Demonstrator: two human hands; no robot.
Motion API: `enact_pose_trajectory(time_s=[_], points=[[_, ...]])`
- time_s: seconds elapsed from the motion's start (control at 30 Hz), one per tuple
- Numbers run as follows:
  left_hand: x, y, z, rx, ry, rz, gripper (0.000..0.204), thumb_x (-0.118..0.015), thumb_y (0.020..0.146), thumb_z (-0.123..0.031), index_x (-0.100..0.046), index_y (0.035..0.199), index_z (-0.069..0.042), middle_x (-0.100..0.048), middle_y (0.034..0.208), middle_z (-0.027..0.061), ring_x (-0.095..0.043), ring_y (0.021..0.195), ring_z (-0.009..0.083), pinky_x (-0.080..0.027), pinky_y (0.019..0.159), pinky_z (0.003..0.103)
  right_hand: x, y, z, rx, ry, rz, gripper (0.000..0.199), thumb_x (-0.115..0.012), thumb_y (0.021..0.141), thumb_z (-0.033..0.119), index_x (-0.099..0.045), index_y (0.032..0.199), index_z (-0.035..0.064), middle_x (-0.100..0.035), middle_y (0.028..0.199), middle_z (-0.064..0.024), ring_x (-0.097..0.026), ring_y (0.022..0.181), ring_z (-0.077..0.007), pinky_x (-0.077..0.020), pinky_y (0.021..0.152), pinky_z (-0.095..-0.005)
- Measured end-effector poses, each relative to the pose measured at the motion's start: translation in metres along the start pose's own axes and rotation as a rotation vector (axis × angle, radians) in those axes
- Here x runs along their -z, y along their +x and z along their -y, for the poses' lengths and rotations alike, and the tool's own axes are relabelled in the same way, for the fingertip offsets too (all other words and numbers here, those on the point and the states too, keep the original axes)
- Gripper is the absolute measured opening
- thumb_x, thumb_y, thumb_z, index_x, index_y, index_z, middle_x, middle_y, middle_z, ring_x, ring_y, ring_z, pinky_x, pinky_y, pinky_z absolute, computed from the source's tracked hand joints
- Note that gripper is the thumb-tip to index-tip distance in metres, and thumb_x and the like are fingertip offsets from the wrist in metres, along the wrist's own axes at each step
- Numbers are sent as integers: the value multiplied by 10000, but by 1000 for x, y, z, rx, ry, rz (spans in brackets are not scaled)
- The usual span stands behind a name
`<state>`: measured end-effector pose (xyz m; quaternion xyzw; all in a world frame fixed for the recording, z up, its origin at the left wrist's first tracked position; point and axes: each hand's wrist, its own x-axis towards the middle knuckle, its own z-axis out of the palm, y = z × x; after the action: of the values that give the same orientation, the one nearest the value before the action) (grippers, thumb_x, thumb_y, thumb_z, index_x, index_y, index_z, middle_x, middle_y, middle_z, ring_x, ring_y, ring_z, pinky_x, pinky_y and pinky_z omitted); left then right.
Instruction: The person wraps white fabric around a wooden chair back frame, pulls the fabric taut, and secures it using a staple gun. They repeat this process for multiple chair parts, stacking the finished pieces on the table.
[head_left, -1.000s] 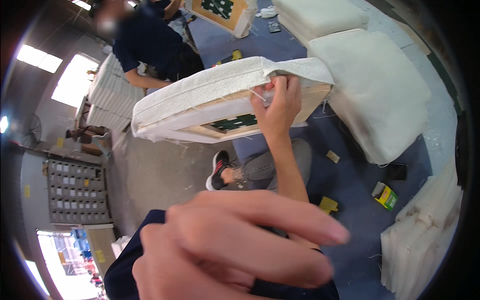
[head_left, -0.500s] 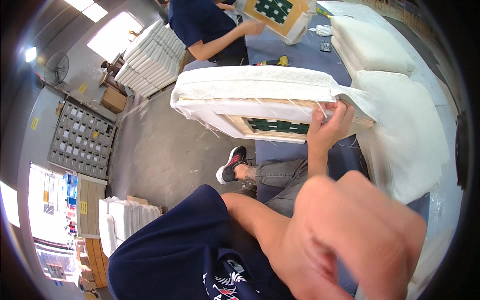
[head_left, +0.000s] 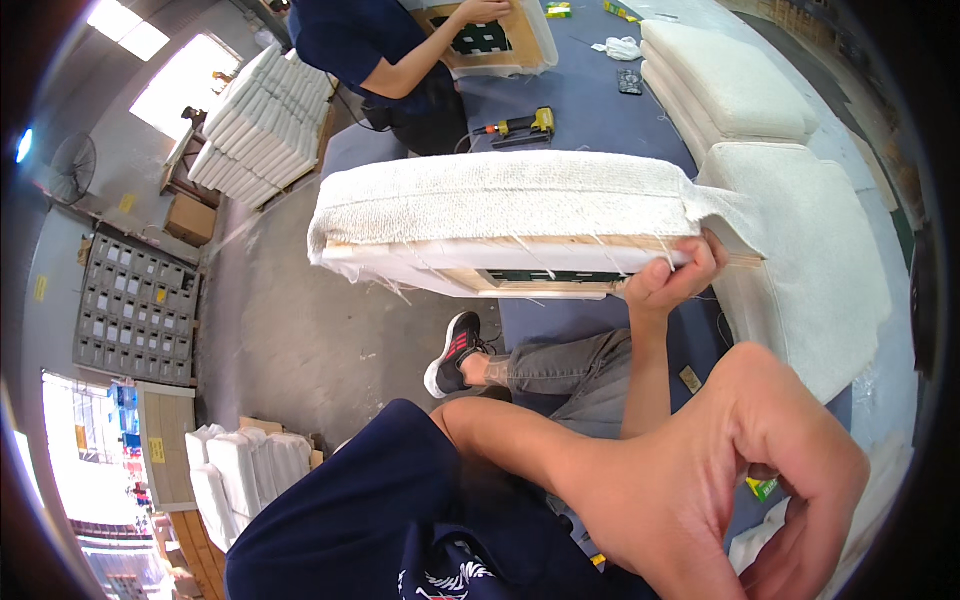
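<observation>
A worker's left hand (head_left: 720, 490) looms closest to the camera, raised in front of the chest with fingers curled loosely inward; whether it grasps anything cannot be told, and it blocks the lower right corner of the scene. A small yellow-and-green package (head_left: 762, 487) peeks out just beside it. Beyond it, the right hand (head_left: 672, 283) is clamped on the lower edge of a white fabric-covered seat cushion with a bare wooden frame (head_left: 510, 215), thumb and fingers pinching the cloth against the wood near the cushion's right end. The cushion stands on edge above the worker's grey-trousered knee and black-and-red trainer (head_left: 455, 350). Right of the cushion rests a bulky white upholstered cushion (head_left: 810, 250), touching its loose fabric flap. Behind the cushion, on a blue work table (head_left: 590, 105), lies a yellow-and-black staple gun (head_left: 518, 127). Farther back a second person in a dark blue shirt (head_left: 350, 40) handles another wooden frame (head_left: 490, 35). Left of the cushion stand a stack of white pads (head_left: 260, 125), a brown cardboard box (head_left: 190, 218) and a grey pigeonhole rack (head_left: 135, 310).
</observation>
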<state>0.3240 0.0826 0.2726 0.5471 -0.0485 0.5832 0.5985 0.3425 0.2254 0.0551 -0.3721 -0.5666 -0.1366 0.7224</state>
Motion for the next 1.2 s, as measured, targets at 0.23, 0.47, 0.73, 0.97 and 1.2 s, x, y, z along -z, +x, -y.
enact_pose_trajectory(time_s=[0.23,0.47,0.73,0.97,1.2], points=[[40,9,-49,-18,-113,49,466,-869,769,-387,-691,912,19,-691,896,114,-679,712,189,-491,594,297,-14,-6,-6,-10,29,12,502,-414,1037,519,-479,1123,28,-526,1083,-151,-502,1066,-331,-407,919,-499],[53,24,-113,-28,-237,136,515,-899,740,-438,-695,882,13,-689,878,94,-678,670,150,-477,551,243,-38,5,2,-40,-51,25,456,-403,1049,434,-485,1154,-2,-522,1084,-183,-512,1079,-354,-411,935,-502],[60,18,-114,-61,-281,325,664,-914,673,-569,-708,945,1,-681,891,59,-674,633,115,-480,544,198,-50,6,-6,-24,-102,62,450,-413,1056,347,-500,1243,-53,-559,1131,-220,-548,1042,-387,-432,936,-497],[67,26,-103,-527,-1,158,701,-662,838,-706,-709,935,-13,-635,879,133,-647,599,194,-499,531,259,-15,4,-40,-48,-168,72,476,-387,1060,354,-467,1276,-62,-536,1180,-248,-542,1061,-390,-432,935,-492],[51,17,-117,-651,150,32,620,-476,964,-592,-732,897,-32,-658,856,164,-604,550,190,-477,485,266,-33,2,-30,-38,-133,131,492,-377,1073,362,-447,1291,-73,-520,1181,-255,-537,1068,-395,-425,952,-482]])
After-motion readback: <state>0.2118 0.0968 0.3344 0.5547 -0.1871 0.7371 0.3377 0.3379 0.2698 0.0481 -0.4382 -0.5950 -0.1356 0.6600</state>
